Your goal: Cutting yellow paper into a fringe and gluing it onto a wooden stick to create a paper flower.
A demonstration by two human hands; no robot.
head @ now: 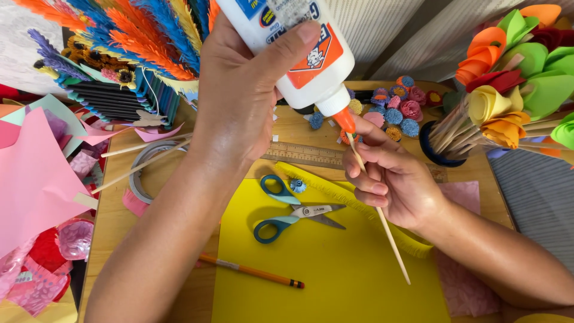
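The left hand (pixel 239 90) grips a white plastic glue bottle (pixel 299 48) tipped nozzle-down, its orange tip (pixel 345 119) touching the top end of a thin wooden stick (pixel 379 212), which the right hand (pixel 391 179) pinches between its fingers above the middle of the wooden table (pixel 113 227). Under the stick lies a yellow paper sheet (pixel 335 275) carrying teal-handled scissors (pixel 287 209), with an orange pencil (pixel 251 270) across its left edge and a wooden ruler (pixel 305 154) beyond its far edge.
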